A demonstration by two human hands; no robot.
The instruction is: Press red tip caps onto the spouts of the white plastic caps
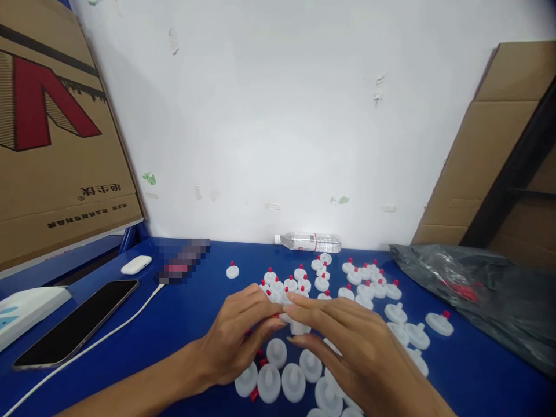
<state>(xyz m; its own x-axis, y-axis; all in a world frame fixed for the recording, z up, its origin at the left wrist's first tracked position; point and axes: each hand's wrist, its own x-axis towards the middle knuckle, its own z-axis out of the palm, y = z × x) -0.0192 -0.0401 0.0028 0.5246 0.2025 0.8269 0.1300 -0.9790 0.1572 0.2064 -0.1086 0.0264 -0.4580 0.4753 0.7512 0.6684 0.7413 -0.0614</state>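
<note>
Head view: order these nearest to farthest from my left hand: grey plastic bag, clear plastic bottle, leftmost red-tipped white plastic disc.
1. Leftmost red-tipped white plastic disc, beyond the left hand.
2. Clear plastic bottle, at the back.
3. Grey plastic bag, on the right.

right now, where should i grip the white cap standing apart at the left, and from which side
Pinch the white cap by the rim of its wide base, probably best from above with the left hand. It stands upright, narrow red tip on top, and no other cap touches it, so both edges look open; the small tip gives less to hold.
</note>
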